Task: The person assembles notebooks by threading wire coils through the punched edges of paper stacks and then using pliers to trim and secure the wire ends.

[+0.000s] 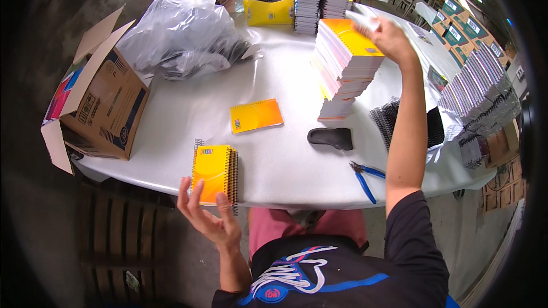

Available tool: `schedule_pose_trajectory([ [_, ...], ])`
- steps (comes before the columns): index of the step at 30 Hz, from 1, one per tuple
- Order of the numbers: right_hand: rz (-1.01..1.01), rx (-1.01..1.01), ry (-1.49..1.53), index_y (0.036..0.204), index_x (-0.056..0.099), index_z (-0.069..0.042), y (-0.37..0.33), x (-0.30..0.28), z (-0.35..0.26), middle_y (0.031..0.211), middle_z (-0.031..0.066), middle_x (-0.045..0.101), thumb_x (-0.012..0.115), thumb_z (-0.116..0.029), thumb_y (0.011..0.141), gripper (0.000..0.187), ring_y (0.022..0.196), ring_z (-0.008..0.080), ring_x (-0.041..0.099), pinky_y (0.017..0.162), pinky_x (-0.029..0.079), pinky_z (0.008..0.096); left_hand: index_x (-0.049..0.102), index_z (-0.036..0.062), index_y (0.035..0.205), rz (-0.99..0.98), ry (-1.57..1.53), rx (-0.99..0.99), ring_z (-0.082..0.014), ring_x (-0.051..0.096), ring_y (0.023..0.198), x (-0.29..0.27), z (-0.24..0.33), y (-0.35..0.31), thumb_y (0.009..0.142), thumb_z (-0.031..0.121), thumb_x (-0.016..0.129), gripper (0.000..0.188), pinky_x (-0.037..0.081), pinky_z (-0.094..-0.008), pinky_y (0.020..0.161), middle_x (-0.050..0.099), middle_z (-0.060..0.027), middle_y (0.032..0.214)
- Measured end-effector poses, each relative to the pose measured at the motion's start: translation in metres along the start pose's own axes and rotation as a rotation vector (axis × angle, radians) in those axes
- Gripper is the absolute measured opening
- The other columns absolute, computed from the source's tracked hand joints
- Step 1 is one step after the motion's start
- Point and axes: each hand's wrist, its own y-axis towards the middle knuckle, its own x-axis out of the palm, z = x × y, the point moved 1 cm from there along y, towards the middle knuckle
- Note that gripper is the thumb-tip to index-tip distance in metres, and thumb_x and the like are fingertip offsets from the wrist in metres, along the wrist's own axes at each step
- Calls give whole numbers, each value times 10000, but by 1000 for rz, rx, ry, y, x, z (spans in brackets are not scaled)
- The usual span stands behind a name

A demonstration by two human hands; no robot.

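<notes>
At the table's near edge stands a short stack of spiral-bound yellow notebooks [212, 165]. My left hand [211, 217] is at its near side with fingers spread; I cannot tell whether the fingertips touch it. My right hand [391, 40] is stretched out to the top right edge of a tall, uneven stack of yellow-covered notebooks [349, 63]. Motion smears its fingers and a pale patch beside them, so whether it grips anything is unclear. Between the two stacks lies a single yellow-orange notebook [257, 116], flat on the white table [294, 162].
A black, sole-shaped piece [332, 138] and blue-handled cutters [366, 179] lie near my right arm, beside black binding coils [394, 120]. An open carton [105, 102] and a plastic bag [182, 34] stand left. At the back are a yellow box [268, 8] and notebook stacks [308, 0].
</notes>
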Motion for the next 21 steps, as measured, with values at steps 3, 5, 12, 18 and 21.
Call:
schedule_pose_trajectory([
  [3,-331,79,346,1046,619,-20,3,3,13,833,86,651,759,-537,680,648,720,180,621,638,511,314,520,43,1145,-94,-55,36,-322,410,1227,12,18,-3,874,178,614,317,335,-458,1016,429,-173,1282],
  [5,-262,70,432,959,645,-14,2,6,20,773,63,644,801,-476,663,570,665,147,607,597,497,291,526,53,1135,-128,-80,48,-323,414,1221,21,24,-4,871,180,620,307,342,-460,1008,429,-171,1275],
  [12,138,-32,273,1023,532,-38,-6,-6,17,880,103,661,763,-227,769,392,725,146,626,625,505,293,505,56,1184,-185,-162,140,-309,408,1232,33,46,3,857,178,633,372,356,-446,992,429,-166,1279],
  [18,-61,-145,1113,1037,456,-73,-158,-4,-32,903,75,648,752,-54,756,408,771,111,627,622,502,231,345,19,1383,-332,-847,-340,-217,436,1223,71,83,23,861,183,630,617,358,-342,957,449,-144,1334],
  [21,-209,-362,1017,1183,459,-64,-213,41,-17,1007,57,628,787,-65,713,573,869,120,615,699,498,255,523,10,1155,-463,-1124,-570,-160,555,1034,92,78,21,889,34,595,277,408,-219,844,624,-113,1058],
])
